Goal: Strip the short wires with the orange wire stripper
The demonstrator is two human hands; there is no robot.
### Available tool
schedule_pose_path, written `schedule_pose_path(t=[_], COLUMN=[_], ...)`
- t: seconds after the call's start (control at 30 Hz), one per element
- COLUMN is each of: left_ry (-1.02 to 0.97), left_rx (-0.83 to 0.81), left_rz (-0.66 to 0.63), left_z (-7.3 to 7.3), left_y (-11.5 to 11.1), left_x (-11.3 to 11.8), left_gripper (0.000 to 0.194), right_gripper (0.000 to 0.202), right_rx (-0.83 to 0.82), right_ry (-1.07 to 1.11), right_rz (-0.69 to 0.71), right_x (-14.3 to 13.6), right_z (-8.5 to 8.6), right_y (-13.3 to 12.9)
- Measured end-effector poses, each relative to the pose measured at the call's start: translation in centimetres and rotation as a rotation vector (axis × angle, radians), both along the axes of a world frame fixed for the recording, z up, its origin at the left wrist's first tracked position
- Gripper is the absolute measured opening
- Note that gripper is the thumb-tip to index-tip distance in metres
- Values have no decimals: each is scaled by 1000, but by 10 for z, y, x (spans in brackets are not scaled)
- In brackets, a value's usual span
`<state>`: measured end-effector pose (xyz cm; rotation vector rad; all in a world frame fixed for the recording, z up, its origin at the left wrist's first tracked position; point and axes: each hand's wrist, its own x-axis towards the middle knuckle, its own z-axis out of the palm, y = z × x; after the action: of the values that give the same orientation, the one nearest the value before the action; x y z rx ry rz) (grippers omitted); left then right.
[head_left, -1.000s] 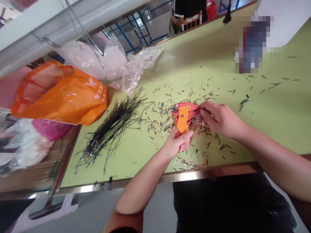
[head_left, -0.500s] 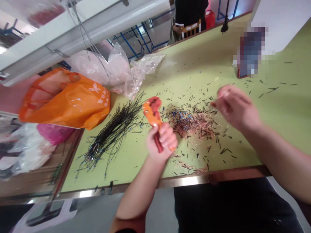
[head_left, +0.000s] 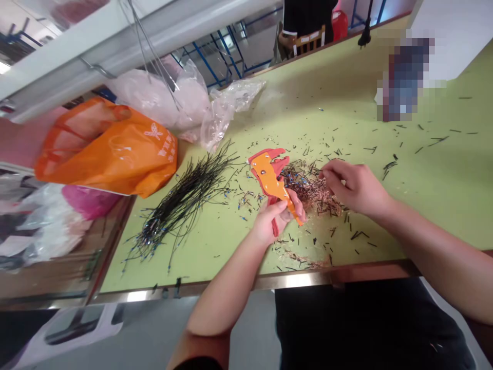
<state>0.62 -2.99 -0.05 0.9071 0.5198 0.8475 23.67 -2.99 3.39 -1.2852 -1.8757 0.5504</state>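
1. And here's the step in hand, by the look of it: wire work, with the orange-and-red tool [head_left: 269,180] raised in the left hand [head_left: 265,221], over the surface [head_left: 435,180], and no wire showing in its mouth.
2. Left fingers are wrapped snugly round the handles; the handles stand apart and the tool's mouth gapes, facing rightward.
3. Over to the right hand [head_left: 354,187]: thumb and forefinger curl close together at the edge of the scrap heap [head_left: 319,192]. Do the tips meet, or pinch a piece? I cannot tell.
4. What does the next move call for? In my judgement, a lined-up meeting of right fingertips and open mouth, with the left grip loose enough to keep it open.
5. Now the count! One tool, two hands, one main scrap heap, one bundle of black wires [head_left: 185,198] lying to the left; its strands tangle too much to number.
6. Further out: one orange bag [head_left: 146,154], one black plug [head_left: 364,38], and clear plastic bags [head_left: 185,97] overlapping, so no sure count there.
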Motion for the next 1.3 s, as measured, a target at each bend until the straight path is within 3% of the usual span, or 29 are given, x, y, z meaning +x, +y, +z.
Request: schedule_pose_path(t=[0.23, 0.53, 0.83, 1.3], left_ry=[217, 212, 205, 199], left_rx=[187, 203, 205, 99], left_rz=[-74, -137, -184, -140], left_z=[-10, -19, -14, -14], left_y=[-5, -7, -6, -9], left_x=[2, 5, 3, 3], left_gripper=[36, 34, 38, 41], right_gripper=[21, 24, 26, 25], right_rx=[96, 78, 18, -20], right_ry=[-121, -7, 120, 163], right_rz=[59, 197, 304, 217], right_x=[-8, -18, -23, -25], right_z=[-1, 5, 5, -3], right_y=[-8, -16, -19, -20])
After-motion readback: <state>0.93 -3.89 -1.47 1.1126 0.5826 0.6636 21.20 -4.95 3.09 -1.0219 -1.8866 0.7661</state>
